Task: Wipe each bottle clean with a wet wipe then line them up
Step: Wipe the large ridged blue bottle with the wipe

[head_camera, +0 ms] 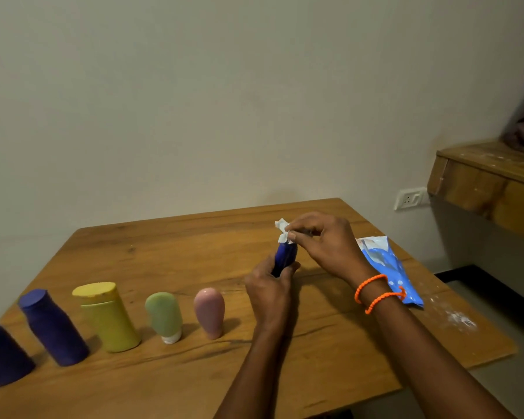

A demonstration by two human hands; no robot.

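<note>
Blue bottle [285, 257] held above the wooden table [170, 243], lower end gripped in the curled left hand [268, 293], top pinched through a white wet wipe [283, 231] by the right hand [324, 240]. Five other bottles [108, 316] lined up at left.

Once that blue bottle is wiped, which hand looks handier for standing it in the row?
Probably the left hand: it already grips the blue bottle and is beside the pink bottle ending the row. The right hand holds the wipe.
</note>
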